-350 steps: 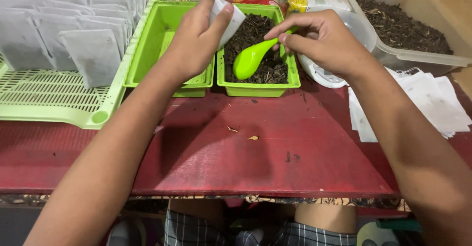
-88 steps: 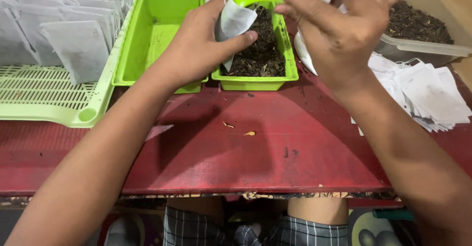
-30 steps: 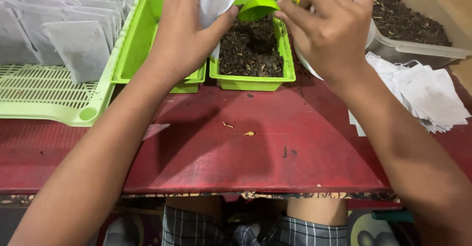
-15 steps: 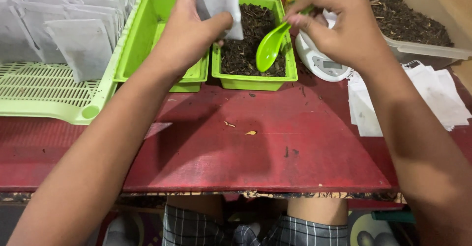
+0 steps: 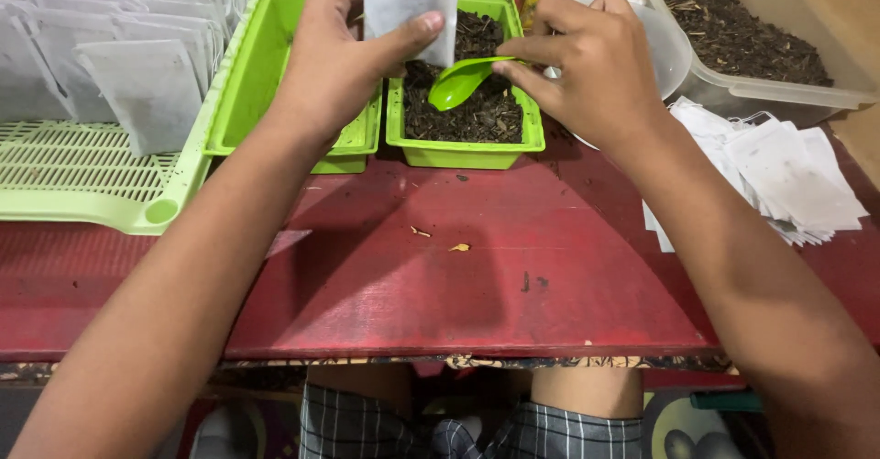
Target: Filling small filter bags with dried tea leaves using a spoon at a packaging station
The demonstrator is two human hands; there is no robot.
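My left hand (image 5: 335,60) pinches a small white paper bag (image 5: 410,0) upright above a green tub (image 5: 463,152) filled with dark loose leaves. My right hand (image 5: 587,60) grips the handle of a green plastic spoon (image 5: 463,80), whose bowl hovers just over the dark leaves, below the bag. An empty green tub (image 5: 266,83) stands to the left of the filled one, partly hidden by my left wrist.
A light green slotted tray (image 5: 82,175) at the left holds several standing white bags (image 5: 147,88). A clear bin of dark leaves (image 5: 742,46) sits at the back right. A pile of flat white bags (image 5: 788,179) lies on the red table (image 5: 440,276) at the right.
The bag has been lifted higher over the tub. The spoon has dropped from the bag's mouth down to the leaves in the tub.
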